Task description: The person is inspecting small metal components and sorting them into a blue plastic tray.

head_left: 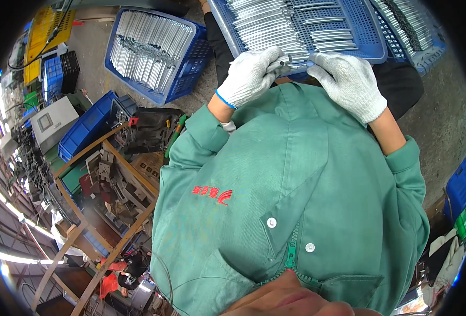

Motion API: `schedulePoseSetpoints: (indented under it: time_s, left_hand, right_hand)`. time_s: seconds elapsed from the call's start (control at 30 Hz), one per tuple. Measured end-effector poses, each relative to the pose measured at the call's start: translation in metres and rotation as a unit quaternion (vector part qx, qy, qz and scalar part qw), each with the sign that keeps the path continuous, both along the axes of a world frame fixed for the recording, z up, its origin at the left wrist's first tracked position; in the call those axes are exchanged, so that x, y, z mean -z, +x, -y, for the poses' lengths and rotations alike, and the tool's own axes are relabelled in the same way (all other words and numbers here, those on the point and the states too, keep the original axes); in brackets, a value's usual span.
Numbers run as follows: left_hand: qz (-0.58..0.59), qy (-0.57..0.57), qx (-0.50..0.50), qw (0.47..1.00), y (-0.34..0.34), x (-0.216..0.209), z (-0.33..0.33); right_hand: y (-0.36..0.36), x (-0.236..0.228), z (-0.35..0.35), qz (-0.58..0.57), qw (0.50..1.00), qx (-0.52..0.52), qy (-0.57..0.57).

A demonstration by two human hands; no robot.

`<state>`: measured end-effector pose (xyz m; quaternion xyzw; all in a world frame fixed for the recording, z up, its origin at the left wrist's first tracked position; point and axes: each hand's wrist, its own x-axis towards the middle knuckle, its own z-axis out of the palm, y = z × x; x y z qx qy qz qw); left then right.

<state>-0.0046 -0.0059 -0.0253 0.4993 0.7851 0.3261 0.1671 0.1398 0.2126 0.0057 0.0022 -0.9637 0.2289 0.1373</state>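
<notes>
I see both gloved hands meeting at the near edge of the blue perforated tray [349, 39]. My left hand [250, 75] is closed around a short metal tube [284, 61], and my right hand [349, 84] pinches the tube's other end. More silver tubes [264, 21] lie in rows on that tray. Left of the tray, a blue crate [191, 68] stands on the floor, full of similar tubes.

We cannot see the metal tube [284, 61] fully — gloved fingers [267, 66] cover its middle. The blue tray [349, 45] is cut by the top edge — its far part is hidden.
</notes>
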Motion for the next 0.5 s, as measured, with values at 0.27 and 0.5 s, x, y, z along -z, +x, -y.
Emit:
schedulePoseSetpoints:
  time_s: [0.27,0.5]
  left_hand:
    - [-0.104,0.075,-0.021,0.992,0.006,-0.001,-0.006]
    - [-0.103,0.085,-0.030,0.991,0.007,-0.003,-0.009]
  right_hand:
    - [-0.004,-0.009,0.003,0.073,0.997,-0.010,0.013]
    - [-0.002,0.006,0.004,0.098,0.995,0.020,0.015]
